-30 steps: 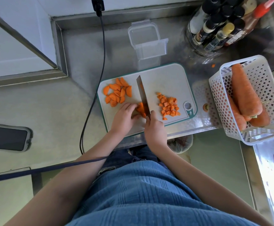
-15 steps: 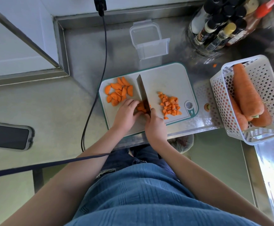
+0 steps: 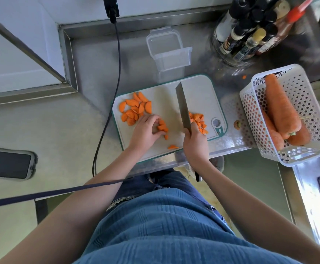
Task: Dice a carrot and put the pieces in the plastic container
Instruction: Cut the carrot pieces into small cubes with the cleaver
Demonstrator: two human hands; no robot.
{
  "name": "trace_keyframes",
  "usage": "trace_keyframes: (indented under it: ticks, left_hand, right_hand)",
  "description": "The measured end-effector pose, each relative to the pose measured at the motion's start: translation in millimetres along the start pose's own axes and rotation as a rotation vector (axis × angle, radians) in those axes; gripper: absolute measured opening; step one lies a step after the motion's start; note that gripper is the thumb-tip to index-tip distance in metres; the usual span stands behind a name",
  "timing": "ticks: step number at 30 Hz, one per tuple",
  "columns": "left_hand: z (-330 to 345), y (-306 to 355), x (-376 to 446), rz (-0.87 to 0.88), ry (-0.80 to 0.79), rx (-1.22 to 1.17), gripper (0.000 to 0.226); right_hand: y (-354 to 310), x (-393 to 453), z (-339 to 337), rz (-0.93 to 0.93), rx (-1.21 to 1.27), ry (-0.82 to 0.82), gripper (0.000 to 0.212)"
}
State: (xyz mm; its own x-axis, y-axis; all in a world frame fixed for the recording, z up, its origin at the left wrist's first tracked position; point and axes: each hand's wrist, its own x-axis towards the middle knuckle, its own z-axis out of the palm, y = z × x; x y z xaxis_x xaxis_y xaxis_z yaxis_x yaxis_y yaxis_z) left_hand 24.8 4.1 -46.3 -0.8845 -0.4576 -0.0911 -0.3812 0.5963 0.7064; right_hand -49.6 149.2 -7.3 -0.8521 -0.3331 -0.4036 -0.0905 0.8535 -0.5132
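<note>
On the cutting board (image 3: 163,103), the left hand (image 3: 145,132) is curling its fingers around a small stack of carrot slices (image 3: 162,127), holding them down near the board's middle. The right hand (image 3: 195,141) is gripping the handle of the knife (image 3: 183,108), whose blade is lying across the board and pointing away from the person, just beside a heap of diced carrot (image 3: 199,121) on the right part of the board; whether the edge is touching the board is hard to tell from above. A pile of half-moon carrot pieces (image 3: 135,110) is sitting on the board's left part, and one loose piece (image 3: 172,147) is lying near the front edge. The plastic container (image 3: 169,52) is standing open on the steel worktop (image 3: 90,60) just beyond the board, with no carrot visible in it. A white perforated basket (image 3: 311,115) on the right is holding whole carrots (image 3: 281,103). Bottles (image 3: 250,29) are standing in the far right corner.
</note>
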Motion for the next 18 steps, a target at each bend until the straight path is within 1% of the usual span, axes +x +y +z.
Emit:
trace_keyframes:
  ticks: [2,3,6,8,10,14,18]
  left_hand:
    - [-1.2,-1.7,-4.0,-0.022,0.009,-0.036,0.049]
    - [-1.7,-3.2,-6.6,-0.037,0.027,-0.051,0.047]
    - [-2.9,-7.8,-12.5,-0.083,0.062,-0.063,0.031]
    - [-1.8,-8.6,-12.3,-0.091,0.06,-0.067,0.019]
    - [-0.9,-6.6,-9.9,-0.092,0.056,-0.081,0.012]
    - [-0.4,-4.8,-5.2,-0.071,0.043,-0.087,0.009]
    - [-0.5,-5.7,-4.3,-0.056,0.055,-0.094,0.01]
  right_hand:
    - [-5.8,-4.4,1.6,-0.019,0.051,-0.01,0.01]
    - [-9.4,-7.3,3.6,-0.03,0.071,-0.02,0.01]
    - [-21.1,-14.5,12.3,-0.06,0.113,-0.05,0.01]
    - [-26.9,-16.6,18.0,-0.072,0.131,-0.065,0.013]
    - [-30.4,-17.4,22.5,-0.068,0.13,-0.082,0.015]
    - [-31.5,-16.7,27.2,-0.047,0.124,-0.094,0.015]
    - [-32.9,-16.7,28.3,-0.069,0.064,-0.096,0.014]
